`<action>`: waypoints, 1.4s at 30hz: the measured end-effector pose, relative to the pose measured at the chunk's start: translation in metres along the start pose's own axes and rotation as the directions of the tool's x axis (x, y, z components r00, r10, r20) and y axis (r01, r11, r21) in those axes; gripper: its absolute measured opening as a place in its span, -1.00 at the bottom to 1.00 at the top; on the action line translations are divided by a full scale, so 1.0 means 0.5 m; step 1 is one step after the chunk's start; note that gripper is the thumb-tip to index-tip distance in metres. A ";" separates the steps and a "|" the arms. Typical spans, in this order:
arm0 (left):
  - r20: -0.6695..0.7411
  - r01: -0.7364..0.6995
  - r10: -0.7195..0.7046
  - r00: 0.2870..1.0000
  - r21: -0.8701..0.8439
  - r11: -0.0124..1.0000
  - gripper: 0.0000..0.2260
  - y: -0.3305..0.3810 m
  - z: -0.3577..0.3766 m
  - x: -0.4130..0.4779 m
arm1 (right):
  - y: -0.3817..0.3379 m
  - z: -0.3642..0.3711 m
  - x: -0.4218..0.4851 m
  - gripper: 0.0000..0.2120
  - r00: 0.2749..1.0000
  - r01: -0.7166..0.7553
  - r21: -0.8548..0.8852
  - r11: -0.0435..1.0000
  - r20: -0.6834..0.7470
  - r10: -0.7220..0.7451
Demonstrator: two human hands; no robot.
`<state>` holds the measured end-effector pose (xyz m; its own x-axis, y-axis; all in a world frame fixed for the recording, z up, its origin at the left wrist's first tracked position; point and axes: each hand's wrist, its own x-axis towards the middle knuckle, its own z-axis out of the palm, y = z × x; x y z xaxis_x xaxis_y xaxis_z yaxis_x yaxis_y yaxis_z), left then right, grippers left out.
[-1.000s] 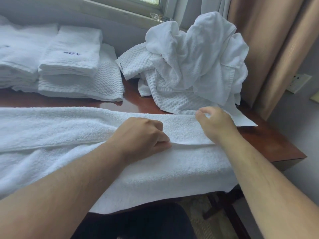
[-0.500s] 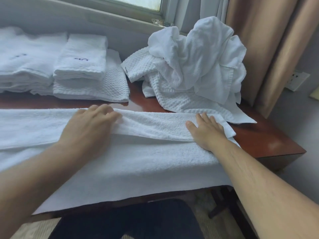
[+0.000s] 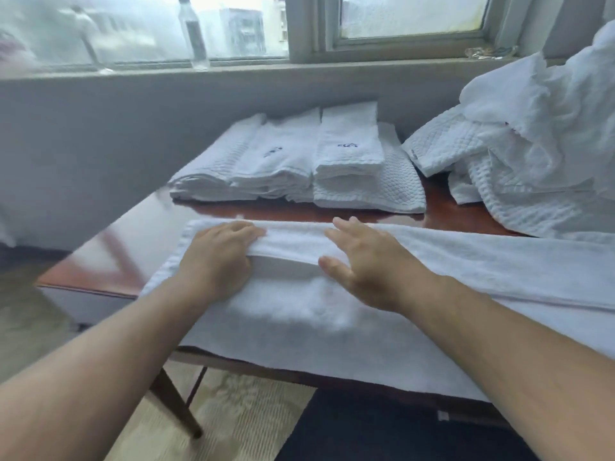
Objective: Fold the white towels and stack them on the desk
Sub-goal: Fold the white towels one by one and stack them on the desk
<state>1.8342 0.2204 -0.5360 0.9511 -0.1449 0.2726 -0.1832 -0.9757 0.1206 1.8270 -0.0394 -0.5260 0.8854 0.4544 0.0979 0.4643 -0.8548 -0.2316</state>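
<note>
Desk of shiny brown wood, left corner bare. Up behind it on the window sill, clear bottle, standing upright. Along the near side of the desk, long white towel, spread flat from near the left corner and out past the right side of the view. Near edge hanging down over the front of the desk. Far side folded over toward the middle in a thick soft strip. On the left end of that strip, left hand. Fingers laid over the top of the folded part, thumb tucked under it: pinching that layer and holding it up a little off the layer below. Farther back, close to the wall, stack of folded towels, neat and white, some with a small dark mark on top. Strip of bare wood between it and the long towel. Just beside the left hand, right hand, palm down on the same folded strip. Fingers straight and spread out, holding nothing. At the far right, big messy pile of towels, not folded, heaped at the back of the desk.
</note>
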 end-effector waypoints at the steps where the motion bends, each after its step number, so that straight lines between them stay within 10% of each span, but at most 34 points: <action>1: -0.011 0.016 -0.016 1.000 -0.003 1.000 -0.43 -0.024 0.000 -0.005 | -0.008 0.010 0.010 -0.36 0.999 -0.003 -0.023 1.000 0.036 0.004; 10: 0.131 0.112 -0.101 0.986 -0.086 0.990 -0.49 -0.091 0.023 0.000 | 0.007 0.044 0.017 -0.21 0.987 -0.023 -0.065 0.998 0.158 0.033; 16: 0.308 0.031 -0.054 0.950 0.078 0.996 -0.39 -0.118 0.009 0.001 | 0.021 0.038 -0.001 -0.47 0.996 0.051 0.091 0.995 0.064 -0.057; 26: 0.099 0.343 -0.331 0.938 -0.146 0.928 -0.54 -0.154 -0.009 -0.135 | -0.017 0.022 -0.009 -0.54 0.986 -0.053 -0.130 0.990 0.152 0.072; 31: -0.353 0.318 -0.630 0.692 -0.634 0.705 -0.70 -0.142 0.034 -0.244 | -0.131 0.053 -0.042 -0.66 0.987 0.025 0.004 1.000 -0.157 -0.024; 34: -0.166 0.387 -0.825 0.540 -0.822 0.418 -0.64 -0.138 0.075 -0.277 | -0.194 0.090 -0.059 -0.68 0.975 0.168 0.029 0.985 -0.151 -0.162; 37: 0.191 0.509 -0.786 0.587 -0.843 0.175 -0.52 -0.145 0.098 -0.290 | -0.207 0.112 -0.062 -0.64 0.966 0.225 -0.028 0.974 -0.125 -0.227; 42: 0.216 0.495 -0.694 0.687 -0.838 0.230 -0.54 -0.140 0.085 -0.304 | -0.197 0.115 -0.069 -0.42 0.958 0.264 -0.161 0.951 -0.073 -0.278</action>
<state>1.7130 0.3035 -0.6262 0.8341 0.5421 -0.1023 0.2207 -0.1580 0.9625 1.7495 0.0434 -0.5620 0.7207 0.6543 0.2290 0.6784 -0.7336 -0.0389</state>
